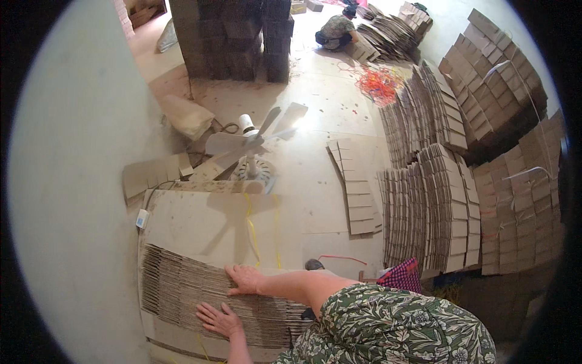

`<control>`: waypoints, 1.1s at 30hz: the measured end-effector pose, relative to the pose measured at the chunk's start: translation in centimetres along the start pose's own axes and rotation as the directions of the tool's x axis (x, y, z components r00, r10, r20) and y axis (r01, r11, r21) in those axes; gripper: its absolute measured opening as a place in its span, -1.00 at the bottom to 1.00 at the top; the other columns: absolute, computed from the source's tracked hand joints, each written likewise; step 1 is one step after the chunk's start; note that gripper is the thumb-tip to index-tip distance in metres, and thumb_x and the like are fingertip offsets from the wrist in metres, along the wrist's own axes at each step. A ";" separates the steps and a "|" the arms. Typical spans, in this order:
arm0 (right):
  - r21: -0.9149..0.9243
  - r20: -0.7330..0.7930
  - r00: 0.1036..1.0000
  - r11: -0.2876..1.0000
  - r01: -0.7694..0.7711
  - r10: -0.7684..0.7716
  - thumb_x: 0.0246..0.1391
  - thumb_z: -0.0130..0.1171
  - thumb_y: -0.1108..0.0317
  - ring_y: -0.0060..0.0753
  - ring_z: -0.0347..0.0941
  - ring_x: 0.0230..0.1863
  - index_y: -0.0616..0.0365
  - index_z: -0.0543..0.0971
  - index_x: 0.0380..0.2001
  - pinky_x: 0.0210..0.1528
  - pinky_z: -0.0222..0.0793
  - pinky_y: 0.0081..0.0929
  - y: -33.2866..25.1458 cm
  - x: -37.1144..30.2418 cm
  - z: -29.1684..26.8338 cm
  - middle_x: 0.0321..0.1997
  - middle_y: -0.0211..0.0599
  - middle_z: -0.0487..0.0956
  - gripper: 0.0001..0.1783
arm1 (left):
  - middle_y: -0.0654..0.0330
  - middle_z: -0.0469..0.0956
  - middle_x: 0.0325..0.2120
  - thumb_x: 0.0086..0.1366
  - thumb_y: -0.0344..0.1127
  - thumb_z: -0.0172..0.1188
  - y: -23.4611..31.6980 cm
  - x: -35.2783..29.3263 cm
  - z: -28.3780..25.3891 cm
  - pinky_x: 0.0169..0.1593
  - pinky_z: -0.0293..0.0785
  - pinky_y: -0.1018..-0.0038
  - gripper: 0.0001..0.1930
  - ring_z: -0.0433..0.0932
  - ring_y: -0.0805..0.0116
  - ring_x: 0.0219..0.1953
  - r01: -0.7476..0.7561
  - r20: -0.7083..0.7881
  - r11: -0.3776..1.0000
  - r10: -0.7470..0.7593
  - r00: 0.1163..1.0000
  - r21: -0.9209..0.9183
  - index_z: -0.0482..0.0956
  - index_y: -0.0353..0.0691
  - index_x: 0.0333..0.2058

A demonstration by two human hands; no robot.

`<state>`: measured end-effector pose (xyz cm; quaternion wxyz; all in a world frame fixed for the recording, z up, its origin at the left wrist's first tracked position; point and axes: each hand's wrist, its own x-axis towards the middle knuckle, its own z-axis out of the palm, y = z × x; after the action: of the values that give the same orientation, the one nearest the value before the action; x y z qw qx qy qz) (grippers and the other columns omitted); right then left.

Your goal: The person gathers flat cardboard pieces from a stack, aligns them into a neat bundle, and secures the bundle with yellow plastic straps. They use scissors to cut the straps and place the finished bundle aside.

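Green leaf-patterned fabric (406, 321) is seen nearest, worn by the person. The left hand (221, 320) is laid flat, fingers spread, on a long row of brown cardboard pieces (176, 288), packed with their edges up. The right hand (245, 279) is rested on the same row, just beyond, its fingers also spread and nothing pinched. The row is carried by a pale tabletop (194, 218), on which yellow straps (250, 230) are seen beyond it. A small white device (142, 218) is placed at the left edge; its blue patch is too small to be read. To the right, a pink-and-dark checked cloth (401, 276) is seen. Farther off, a fan (248, 144) is stood on the floor (309, 188), with tall cardboard stacks (418, 212) ranged to the right. Beyond, a tangle of red and orange straps (379, 84) is strewn, and a crouching co-worker (336, 31) is seen beside more cardboard (388, 36).
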<state>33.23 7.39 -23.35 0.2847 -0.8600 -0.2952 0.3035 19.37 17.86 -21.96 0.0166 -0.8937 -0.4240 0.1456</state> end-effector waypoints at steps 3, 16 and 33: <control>-0.008 0.011 1.000 1.000 -0.010 0.010 -0.18 0.30 -0.14 0.14 0.35 0.05 0.20 0.11 0.18 0.07 0.29 -0.10 0.0 0.2 0.2 -0.03 0.11 0.40 -0.01 | 0.17 -0.24 0.38 0.38 0.06 -0.23 0.0 -0.2 -0.6 0.32 -0.16 0.07 -0.32 -0.24 0.12 0.40 0.000 0.022 1.000 0.000 1.000 -0.001 -0.12 -0.14 0.34; 0.001 0.020 1.000 1.000 0.016 -0.016 -0.12 0.24 -0.19 0.12 0.36 0.02 0.18 0.15 0.12 0.03 0.29 -0.12 -0.4 0.0 -0.4 -0.04 0.06 0.40 -0.10 | 0.16 -0.27 0.38 0.36 0.05 -0.20 -0.1 0.2 -0.3 0.33 -0.21 0.04 -0.30 -0.29 0.09 0.40 0.013 0.033 0.998 -0.012 0.999 -0.054 -0.14 -0.17 0.34; 0.009 -0.021 1.000 1.000 0.009 -0.009 -0.16 0.30 -0.13 0.12 0.38 0.00 0.16 0.20 0.06 0.02 0.31 -0.09 0.0 0.1 0.3 -0.08 0.06 0.42 -0.15 | 0.17 -0.25 0.38 0.36 0.02 -0.18 -0.6 0.2 0.7 0.32 -0.16 0.05 -0.31 -0.21 0.09 0.40 -0.003 -0.013 1.000 0.003 1.000 -0.006 -0.13 -0.14 0.34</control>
<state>33.10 7.51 -23.62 0.2930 -0.8605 -0.2947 0.2947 18.85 18.35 -22.54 0.0166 -0.8953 -0.4231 0.1385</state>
